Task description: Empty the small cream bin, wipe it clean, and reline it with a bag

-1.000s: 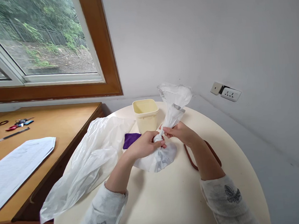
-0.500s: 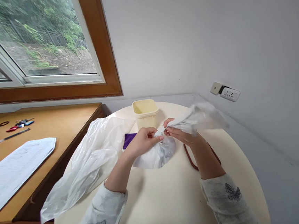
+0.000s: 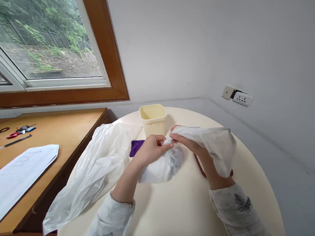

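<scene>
A white plastic bag (image 3: 160, 168) bulges with something inside, low over the round table. My left hand (image 3: 154, 147) pinches its twisted neck from the left. From the right, my right hand (image 3: 185, 140) grips the same neck close to the left fingertips. The loose top of the bag drapes over my right hand and wrist and hangs down on the right. What the bag contains cannot be made out.
Behind my hands stands a yellow bin (image 3: 154, 120) on the round table (image 3: 165, 212). A purple cloth (image 3: 136, 147) and a large clear plastic sheet (image 3: 96, 174) lie left. A brown loop (image 3: 199, 165) is partly under my right arm. Papers (image 3: 22, 177) rest on the wooden desk (image 3: 72, 129).
The loose top of the bag has dropped from the upper right onto my right wrist. My right hand has shifted slightly left, and the bag's full part hangs a little lower.
</scene>
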Demonstrator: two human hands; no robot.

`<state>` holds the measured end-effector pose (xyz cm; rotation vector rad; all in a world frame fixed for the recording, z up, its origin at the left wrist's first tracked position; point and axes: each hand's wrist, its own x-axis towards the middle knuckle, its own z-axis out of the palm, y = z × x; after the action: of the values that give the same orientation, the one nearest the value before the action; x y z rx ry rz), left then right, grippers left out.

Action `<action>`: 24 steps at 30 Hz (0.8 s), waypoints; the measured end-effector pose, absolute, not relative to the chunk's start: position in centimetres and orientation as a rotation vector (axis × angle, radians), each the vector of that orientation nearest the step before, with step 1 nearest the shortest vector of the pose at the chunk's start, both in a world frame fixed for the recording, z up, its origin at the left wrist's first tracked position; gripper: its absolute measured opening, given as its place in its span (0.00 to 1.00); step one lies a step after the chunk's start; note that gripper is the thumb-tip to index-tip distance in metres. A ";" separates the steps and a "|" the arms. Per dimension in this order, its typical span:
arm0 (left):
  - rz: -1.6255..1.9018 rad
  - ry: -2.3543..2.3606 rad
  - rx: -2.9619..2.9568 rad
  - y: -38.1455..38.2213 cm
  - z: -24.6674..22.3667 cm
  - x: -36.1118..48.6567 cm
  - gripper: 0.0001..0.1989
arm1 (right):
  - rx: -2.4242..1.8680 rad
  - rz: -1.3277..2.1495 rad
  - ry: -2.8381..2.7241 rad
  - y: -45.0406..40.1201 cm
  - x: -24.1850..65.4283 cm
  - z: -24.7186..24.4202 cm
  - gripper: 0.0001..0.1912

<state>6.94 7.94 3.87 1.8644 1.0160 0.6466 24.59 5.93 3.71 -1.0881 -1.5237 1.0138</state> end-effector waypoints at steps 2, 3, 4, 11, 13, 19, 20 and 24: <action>0.643 1.032 1.826 7.8 4.0 6.9 0.19 | -1.045 1.118 -1.472 6.8 24.5 3.3 0.08; 0.637 1.040 1.801 7.8 4.1 6.9 0.19 | -1.011 1.179 -1.429 7.2 24.4 3.1 0.08; 0.628 1.046 1.774 7.8 4.2 6.8 0.19 | -0.973 1.232 -1.383 7.5 24.3 2.8 0.08; 0.640 0.969 1.735 8.0 4.5 6.7 0.16 | -0.872 1.351 -1.270 7.9 24.4 2.6 0.09; 0.667 0.950 1.735 8.1 4.4 6.7 0.15 | -0.928 1.328 -1.261 7.9 24.5 2.6 0.11; 0.749 0.963 1.744 8.1 4.0 6.8 0.15 | -0.966 1.372 -1.476 8.1 24.7 2.2 0.12; 0.759 0.971 1.750 8.2 3.9 6.9 0.14 | -0.952 1.397 -1.537 8.1 24.7 2.3 0.11; 0.804 0.975 1.784 8.3 4.1 6.9 0.13 | -0.987 1.402 -1.586 7.9 24.4 2.6 0.10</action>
<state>6.87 8.31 4.10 1.7845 0.9754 0.8042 24.41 7.88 2.64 -0.9874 -1.5864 1.4022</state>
